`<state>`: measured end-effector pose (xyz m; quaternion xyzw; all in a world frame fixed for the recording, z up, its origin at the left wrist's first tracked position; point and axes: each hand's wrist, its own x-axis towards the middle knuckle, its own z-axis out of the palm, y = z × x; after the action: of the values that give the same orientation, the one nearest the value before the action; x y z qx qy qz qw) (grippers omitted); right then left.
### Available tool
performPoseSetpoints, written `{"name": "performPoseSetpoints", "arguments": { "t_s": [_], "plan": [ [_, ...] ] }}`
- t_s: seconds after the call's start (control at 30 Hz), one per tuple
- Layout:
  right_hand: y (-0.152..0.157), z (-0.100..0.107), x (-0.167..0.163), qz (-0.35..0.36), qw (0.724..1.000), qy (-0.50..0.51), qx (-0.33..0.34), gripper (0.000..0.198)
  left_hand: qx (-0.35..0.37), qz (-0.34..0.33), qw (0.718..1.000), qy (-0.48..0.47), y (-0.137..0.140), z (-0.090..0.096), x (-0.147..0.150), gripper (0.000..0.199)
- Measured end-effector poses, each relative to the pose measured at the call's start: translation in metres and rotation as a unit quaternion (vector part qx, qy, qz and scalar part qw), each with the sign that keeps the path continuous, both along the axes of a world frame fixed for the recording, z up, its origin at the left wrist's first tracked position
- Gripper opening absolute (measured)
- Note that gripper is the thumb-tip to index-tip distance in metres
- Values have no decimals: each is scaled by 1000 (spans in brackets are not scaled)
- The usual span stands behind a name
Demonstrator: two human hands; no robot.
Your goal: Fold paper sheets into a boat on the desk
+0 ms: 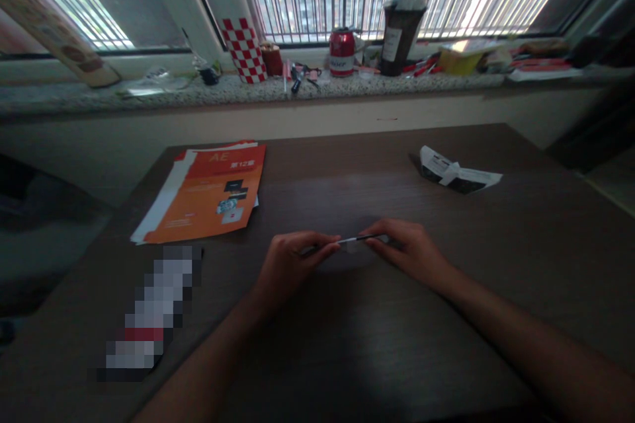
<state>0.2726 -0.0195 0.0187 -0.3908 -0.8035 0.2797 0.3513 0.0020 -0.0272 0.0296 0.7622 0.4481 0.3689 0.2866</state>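
Over the middle of the table, my left hand [300, 254] pinches the left end of a thin black-and-white strip [351, 239] between thumb and fingers. My right hand [399, 241] grips its right end in the same way. The strip shows almost edge-on, so whether it is paper or something stiffer I cannot tell. A small pale tab hangs beneath its middle. Beyond my right hand lies a folded black-and-white paper piece [461, 175] with a white band across its middle and raised ends.
Orange booklets [208, 195] lie stacked at the back left of the dark table [317, 357]. A pixelated oblong item [153, 310] lies left of my left forearm. Along the windowsill stand a checkered bottle [243, 46], a red can [342, 53], a dark drink cup [399, 36] and clutter.
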Motion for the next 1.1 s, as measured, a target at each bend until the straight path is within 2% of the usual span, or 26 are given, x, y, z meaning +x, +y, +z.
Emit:
{"name": "performPoseSetpoints", "arguments": {
  "t_s": [0.3, 0.6, 0.73, 1.1],
  "plan": [
    [0, 4, 7, -10, 1000, 3, -3, 15, -26, -11, 999, -26, 2, -1, -5, 16],
    [2, 8, 14, -10, 999, 15, -51, 24, 6, 20, 1000, 7, 1, 4, -10, 14],
    [1, 7, 14, -4, 997, 31, -71, 23, -6, 33, 999, -12, 2, 5, -10, 16],
    [4, 3, 14, -24, 997, 45, -55, 22, -40, 78, 994, -68, 5, -2, -9, 19]
  ]
}}
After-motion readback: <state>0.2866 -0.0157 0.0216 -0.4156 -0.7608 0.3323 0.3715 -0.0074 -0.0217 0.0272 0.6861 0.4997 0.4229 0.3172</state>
